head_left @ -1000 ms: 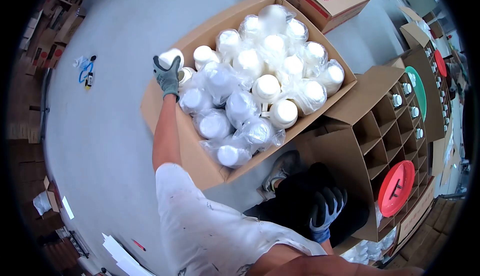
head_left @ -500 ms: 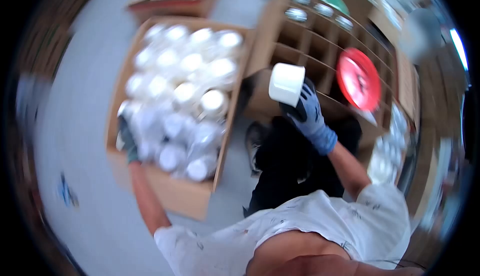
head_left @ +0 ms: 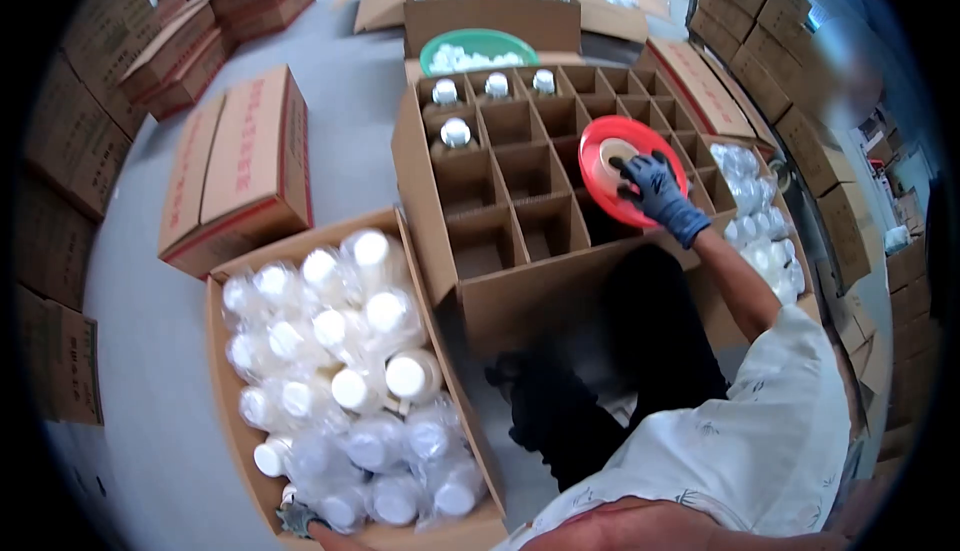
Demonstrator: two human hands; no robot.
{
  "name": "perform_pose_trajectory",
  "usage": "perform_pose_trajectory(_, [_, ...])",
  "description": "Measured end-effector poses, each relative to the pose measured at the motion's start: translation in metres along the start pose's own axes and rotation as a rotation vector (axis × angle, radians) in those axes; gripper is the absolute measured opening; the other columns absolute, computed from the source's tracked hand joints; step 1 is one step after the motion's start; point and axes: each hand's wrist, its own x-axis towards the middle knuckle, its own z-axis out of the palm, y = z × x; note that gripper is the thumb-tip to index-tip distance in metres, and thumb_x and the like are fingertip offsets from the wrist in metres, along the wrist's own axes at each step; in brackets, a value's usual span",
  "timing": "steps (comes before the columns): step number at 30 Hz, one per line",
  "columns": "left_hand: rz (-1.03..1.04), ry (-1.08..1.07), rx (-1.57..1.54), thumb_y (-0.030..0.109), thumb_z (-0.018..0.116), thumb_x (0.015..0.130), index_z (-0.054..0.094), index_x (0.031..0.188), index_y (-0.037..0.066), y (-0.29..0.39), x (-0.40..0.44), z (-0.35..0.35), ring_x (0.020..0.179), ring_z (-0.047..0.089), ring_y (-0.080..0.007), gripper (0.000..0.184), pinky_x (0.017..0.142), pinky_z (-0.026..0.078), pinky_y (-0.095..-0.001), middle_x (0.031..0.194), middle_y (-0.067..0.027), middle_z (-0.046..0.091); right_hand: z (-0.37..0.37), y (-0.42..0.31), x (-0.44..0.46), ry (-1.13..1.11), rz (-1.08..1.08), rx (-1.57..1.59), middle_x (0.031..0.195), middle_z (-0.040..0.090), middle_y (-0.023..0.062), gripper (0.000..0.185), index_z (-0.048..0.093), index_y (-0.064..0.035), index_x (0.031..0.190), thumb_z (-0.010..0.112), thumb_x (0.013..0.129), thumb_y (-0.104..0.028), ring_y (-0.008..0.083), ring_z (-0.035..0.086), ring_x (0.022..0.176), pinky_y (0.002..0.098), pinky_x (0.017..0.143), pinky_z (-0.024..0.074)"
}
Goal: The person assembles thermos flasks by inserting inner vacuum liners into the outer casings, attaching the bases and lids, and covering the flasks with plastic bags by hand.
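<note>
My right hand [head_left: 655, 191], in a blue-grey glove, is over a red basin [head_left: 632, 213] resting on the divided carton [head_left: 530, 286]. Its fingers close on the rim of a white cup [head_left: 612, 154] that sits inside the basin. My left hand [head_left: 297, 519], also gloved, reaches into the near-left corner of an open carton [head_left: 222, 381] of plastic-wrapped white-capped bottles [head_left: 350, 388]. It is beside a bottle there, and its fingers are too hidden to read.
Several silver-capped bottles [head_left: 456, 133] stand in the divided carton's far-left cells. Behind is a green basin [head_left: 478, 41] of small white pieces. A closed carton [head_left: 240, 156] lies on the floor at left. More wrapped bottles [head_left: 765, 236] are at right, and stacked boxes line both sides.
The view has tilted up. My right hand has carried the white cup from in front of the divided carton into the red basin. My left hand remains at the bottle carton's left side.
</note>
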Motion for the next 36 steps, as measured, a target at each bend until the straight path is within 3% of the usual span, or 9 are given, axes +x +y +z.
perform_pose_trajectory(3, [0.080, 0.133, 0.080, 0.049, 0.065, 0.080, 0.045, 0.139, 0.014, -0.007, -0.030, -0.053, 0.115, 0.053, -0.0347, 0.071, 0.092, 0.044, -0.0480, 0.132, -0.0181, 0.051, -0.014, -0.018, -0.007, 0.165, -0.026, 0.012, 0.122, 0.056, 0.0111, 0.057, 0.052, -0.0130, 0.128, 0.067, 0.076, -0.027, 0.0314, 0.051, 0.114, 0.0517, 0.100, 0.0332])
perform_pose_trajectory(7, [0.813, 0.711, -0.141, 0.033, 0.074, 0.072, 0.052, 0.132, 0.014, 0.066, -0.192, -0.186, 0.110, 0.048, -0.0386, 0.066, 0.090, 0.041, -0.0518, 0.123, -0.0161, 0.053, -0.076, -0.080, -0.018, 0.288, -0.138, 0.311, 0.125, 0.053, 0.0139, 0.060, 0.050, -0.0070, 0.128, 0.068, 0.073, -0.023, 0.0325, 0.050, 0.114, 0.0465, 0.099, 0.0362])
perform_pose_trajectory(13, [1.770, 0.757, -0.335, 0.042, 0.067, 0.082, 0.064, 0.119, 0.015, 0.116, -0.455, -0.237, 0.119, 0.044, -0.0342, 0.046, 0.096, 0.038, -0.0514, 0.132, -0.0074, 0.052, -0.093, -0.145, -0.041, 0.003, -0.146, 1.709, 0.142, 0.041, 0.0146, 0.074, 0.036, -0.0048, 0.141, 0.073, 0.079, -0.018, 0.0284, 0.037, 0.134, 0.0395, 0.108, 0.0330])
perform_pose_trajectory(17, [2.349, 0.150, -0.263, 0.025, 0.066, 0.079, 0.068, 0.112, 0.026, 0.106, -0.562, -0.196, 0.110, 0.050, -0.0190, 0.033, 0.097, 0.040, -0.0379, 0.123, 0.0026, 0.057, -0.104, -0.095, -0.076, -0.052, -0.164, 1.637, 0.122, 0.056, 0.0117, 0.049, 0.050, -0.0032, 0.129, 0.068, 0.085, -0.012, 0.0225, 0.054, 0.112, 0.0346, 0.097, 0.0421])
perform_pose_trajectory(20, [2.166, -0.244, -0.550, 0.021, 0.061, 0.082, 0.069, 0.109, 0.016, 0.108, -0.598, -0.187, 0.098, 0.057, -0.0207, 0.029, 0.091, 0.043, -0.0358, 0.108, -0.0019, 0.063, -0.126, -0.070, -0.139, -0.054, -0.085, 1.661, 0.105, 0.062, 0.0091, 0.032, 0.060, -0.0024, 0.116, 0.066, 0.089, -0.017, 0.0195, 0.057, 0.100, 0.0331, 0.088, 0.0457])
perform_pose_trajectory(26, [0.792, -0.856, -1.304, 0.020, 0.044, 0.099, 0.065, 0.103, 0.001, 0.144, -0.665, -0.164, 0.089, 0.059, -0.0161, 0.029, 0.078, 0.048, -0.0374, 0.096, -0.0076, 0.064, -0.160, -0.032, -0.196, 0.333, -0.055, 0.944, 0.109, 0.061, 0.0110, 0.038, 0.064, -0.0090, 0.108, 0.076, 0.076, -0.024, 0.0277, 0.056, 0.099, 0.0400, 0.087, 0.0438])
perform_pose_trajectory(28, [0.934, -1.114, -1.029, 0.021, 0.040, 0.101, 0.063, 0.110, -0.001, 0.159, -0.642, -0.147, 0.096, 0.059, -0.0162, 0.032, 0.084, 0.048, -0.0356, 0.103, -0.0088, 0.064, -0.191, -0.030, -0.191, 0.247, -0.092, 0.732, 0.097, 0.059, 0.0092, 0.034, 0.065, -0.0108, 0.101, 0.071, 0.074, -0.031, 0.0278, 0.054, 0.092, 0.0442, 0.083, 0.0409])
perform_pose_trajectory(31, [1.366, -0.741, -0.986, 0.024, 0.040, 0.101, 0.058, 0.118, -0.004, 0.182, -0.654, -0.147, 0.101, 0.059, -0.0199, 0.037, 0.090, 0.047, -0.0336, 0.112, -0.0108, 0.063, -0.160, -0.047, -0.200, 0.217, -0.235, 0.573, 0.084, 0.055, 0.0083, 0.032, 0.065, -0.0152, 0.097, 0.069, 0.077, -0.040, 0.0280, 0.053, 0.084, 0.0480, 0.081, 0.0398])
perform_pose_trajectory(36, [1.167, -1.230, -1.154, 0.023, 0.042, 0.101, 0.050, 0.131, -0.005, 0.186, -0.660, -0.110, 0.119, 0.052, -0.0242, 0.042, 0.104, 0.038, -0.0371, 0.129, -0.0135, 0.057, -0.128, -0.068, -0.225, 0.108, -0.501, 0.748, 0.097, 0.061, 0.0085, 0.030, 0.065, -0.0138, 0.105, 0.066, 0.082, -0.032, 0.0274, 0.057, 0.093, 0.0453, 0.095, 0.0425])
